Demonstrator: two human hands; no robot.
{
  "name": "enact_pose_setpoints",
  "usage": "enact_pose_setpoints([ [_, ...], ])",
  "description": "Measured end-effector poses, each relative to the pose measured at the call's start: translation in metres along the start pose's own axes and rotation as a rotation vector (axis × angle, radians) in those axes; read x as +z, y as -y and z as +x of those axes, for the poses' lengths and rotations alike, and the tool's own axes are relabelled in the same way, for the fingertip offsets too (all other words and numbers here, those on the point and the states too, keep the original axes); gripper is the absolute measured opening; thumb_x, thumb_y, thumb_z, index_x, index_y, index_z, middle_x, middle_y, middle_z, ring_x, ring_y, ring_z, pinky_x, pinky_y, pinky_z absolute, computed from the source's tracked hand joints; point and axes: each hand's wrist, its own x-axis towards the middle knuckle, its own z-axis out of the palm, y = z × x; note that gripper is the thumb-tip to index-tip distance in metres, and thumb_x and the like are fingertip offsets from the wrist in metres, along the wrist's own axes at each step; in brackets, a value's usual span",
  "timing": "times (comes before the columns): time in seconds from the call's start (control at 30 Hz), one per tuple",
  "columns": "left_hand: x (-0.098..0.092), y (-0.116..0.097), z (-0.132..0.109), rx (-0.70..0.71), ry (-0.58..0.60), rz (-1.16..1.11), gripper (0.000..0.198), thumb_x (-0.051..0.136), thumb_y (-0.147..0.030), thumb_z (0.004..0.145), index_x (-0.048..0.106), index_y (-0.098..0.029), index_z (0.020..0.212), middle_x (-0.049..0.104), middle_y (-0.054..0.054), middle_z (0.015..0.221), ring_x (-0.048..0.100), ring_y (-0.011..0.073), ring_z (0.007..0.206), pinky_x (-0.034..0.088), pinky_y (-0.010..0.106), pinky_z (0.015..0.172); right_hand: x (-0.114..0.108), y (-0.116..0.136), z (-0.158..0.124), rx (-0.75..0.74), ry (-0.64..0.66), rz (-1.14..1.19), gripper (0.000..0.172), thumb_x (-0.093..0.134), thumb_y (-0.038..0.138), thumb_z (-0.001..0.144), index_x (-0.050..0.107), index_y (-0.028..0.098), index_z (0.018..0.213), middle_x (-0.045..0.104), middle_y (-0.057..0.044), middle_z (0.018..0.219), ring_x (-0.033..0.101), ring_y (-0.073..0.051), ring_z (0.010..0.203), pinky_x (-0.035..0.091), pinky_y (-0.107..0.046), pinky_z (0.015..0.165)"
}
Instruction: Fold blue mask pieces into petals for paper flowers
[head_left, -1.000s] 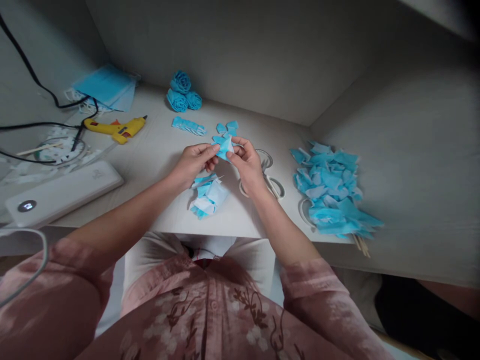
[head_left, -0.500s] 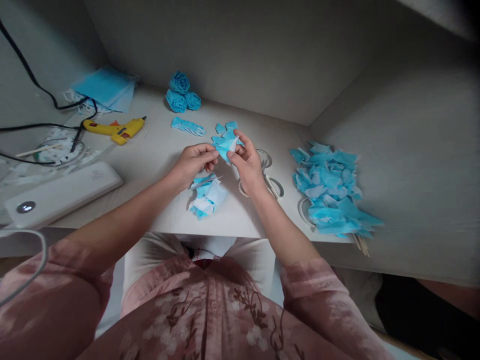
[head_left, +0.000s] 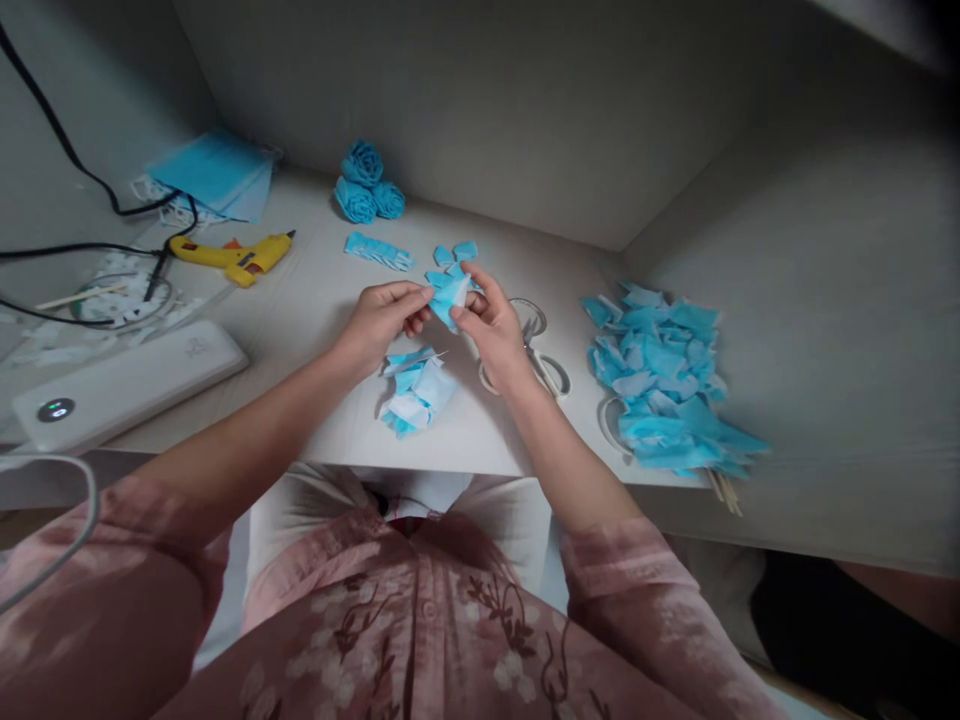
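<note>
Over mid desk [head_left: 487,440], back from front edge, my L hand [head_left: 384,315] & R hand [head_left: 495,325] both pinch a blue/white fabric pc [head_left: 448,298] btwn thumb & fingers. Small pc pile [head_left: 416,395] lies nearer front edge; scissors [head_left: 555,382] partly under R wrist. Yellow glue gun [head_left: 259,260] twd back L corner, 3 blue roses [head_left: 357,200] nr back edge.

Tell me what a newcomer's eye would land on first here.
Probably the heap of crumpled blue pieces on the right of the table. Next come the yellow glue gun toward the left, and the small blue piece held between left hand and right hand near the middle.
</note>
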Motion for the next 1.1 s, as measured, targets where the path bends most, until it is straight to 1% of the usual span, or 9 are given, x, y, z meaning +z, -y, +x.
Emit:
enact_pose_setpoints([
  [0.2, 0.001, -0.001, 0.001, 0.000, -0.041, 0.026, 0.015, 0.076, -0.023, 0.080, 0.068, -0.015, 0.071, 0.061, -0.001, 0.060, 0.050, 0.0065, 0.051, 0.039, 0.020, 0.051, 0.000, 0.000, 0.000, 0.012, 0.011, -0.015, 0.077, 0.075, 0.063, 0.081, 0.049, 0.033, 0.148, 0.073, -0.002, 0.098, 0.069, -0.021, 0.088, 0.060, -0.040, 0.084],
  [0.33, 0.002, -0.001, 0.001, 0.020, -0.051, 0.069, 0.017, 0.077, -0.024, 0.079, 0.066, -0.015, 0.069, 0.060, -0.002, 0.058, 0.048, 0.0062, 0.049, 0.036, 0.020, 0.049, -0.001, -0.002, 0.000, 0.009, 0.009, -0.020, 0.074, 0.075, 0.062, 0.082, 0.051, 0.033, 0.145, 0.073, -0.001, 0.093, 0.067, -0.019, 0.082, 0.059, -0.037, 0.081],
  [0.43, 0.003, -0.002, 0.000, 0.029, -0.040, 0.081, 0.018, 0.077, -0.024, 0.079, 0.065, -0.015, 0.069, 0.059, -0.002, 0.059, 0.048, 0.0062, 0.050, 0.036, 0.020, 0.050, -0.001, -0.005, 0.001, -0.007, 0.004, 0.005, 0.071, 0.075, 0.062, 0.082, 0.053, 0.032, 0.143, 0.073, -0.001, 0.094, 0.067, -0.018, 0.083, 0.058, -0.035, 0.080],
  [0.57, 0.003, -0.004, -0.002, -0.006, 0.001, -0.018, 0.028, 0.068, -0.041, 0.088, 0.068, -0.014, 0.082, 0.061, 0.000, 0.064, 0.054, 0.0089, 0.053, 0.041, 0.021, 0.051, -0.001, -0.006, 0.002, -0.030, -0.021, 0.064, 0.070, 0.076, 0.061, 0.082, 0.054, 0.031, 0.141, 0.075, -0.003, 0.101, 0.068, -0.018, 0.087, 0.058, -0.035, 0.082],
  [0.63, 0.003, -0.003, -0.004, -0.031, 0.043, -0.044, 0.033, 0.067, -0.048, 0.089, 0.067, -0.015, 0.089, 0.063, 0.001, 0.068, 0.056, 0.0100, 0.055, 0.041, 0.022, 0.051, -0.001, -0.006, 0.002, -0.032, -0.034, 0.068, 0.070, 0.076, 0.062, 0.082, 0.054, 0.031, 0.141, 0.075, -0.003, 0.103, 0.068, -0.019, 0.088, 0.058, -0.036, 0.083],
  [0.73, 0.003, 0.005, -0.003, -0.049, 0.123, -0.009, 0.030, 0.080, -0.040, 0.078, 0.067, -0.016, 0.089, 0.064, 0.000, 0.070, 0.055, 0.0087, 0.055, 0.041, 0.020, 0.051, 0.000, -0.005, 0.001, -0.039, -0.037, 0.060, 0.071, 0.075, 0.063, 0.082, 0.053, 0.032, 0.142, 0.075, -0.003, 0.100, 0.068, -0.019, 0.087, 0.057, -0.038, 0.085],
  [0.8, 0.003, 0.010, -0.002, -0.039, 0.146, 0.004, 0.029, 0.084, -0.034, 0.073, 0.067, -0.016, 0.087, 0.063, -0.002, 0.066, 0.054, 0.0078, 0.054, 0.041, 0.019, 0.051, 0.002, -0.003, 0.000, -0.048, -0.029, 0.065, 0.071, 0.076, 0.062, 0.081, 0.054, 0.032, 0.142, 0.075, -0.002, 0.099, 0.068, -0.019, 0.086, 0.057, -0.037, 0.087],
  [0.97, 0.001, 0.011, 0.002, -0.014, 0.100, 0.028, 0.024, 0.082, -0.030, 0.074, 0.062, -0.017, 0.077, 0.060, -0.004, 0.057, 0.052, 0.0075, 0.050, 0.041, 0.019, 0.052, 0.006, -0.001, -0.004, -0.054, -0.039, 0.080, 0.069, 0.080, 0.057, 0.080, 0.057, 0.032, 0.140, 0.075, -0.002, 0.101, 0.069, -0.018, 0.087, 0.059, -0.035, 0.086],
  [1.1, 0.000, 0.006, 0.004, 0.012, 0.064, 0.036, 0.020, 0.080, -0.025, 0.073, 0.061, -0.017, 0.075, 0.060, -0.004, 0.056, 0.052, 0.0076, 0.050, 0.041, 0.019, 0.052, 0.002, 0.001, -0.002, -0.032, -0.068, 0.115, 0.065, 0.079, 0.056, 0.081, 0.058, 0.033, 0.138, 0.073, 0.000, 0.093, 0.066, -0.017, 0.081, 0.059, -0.035, 0.082],
])
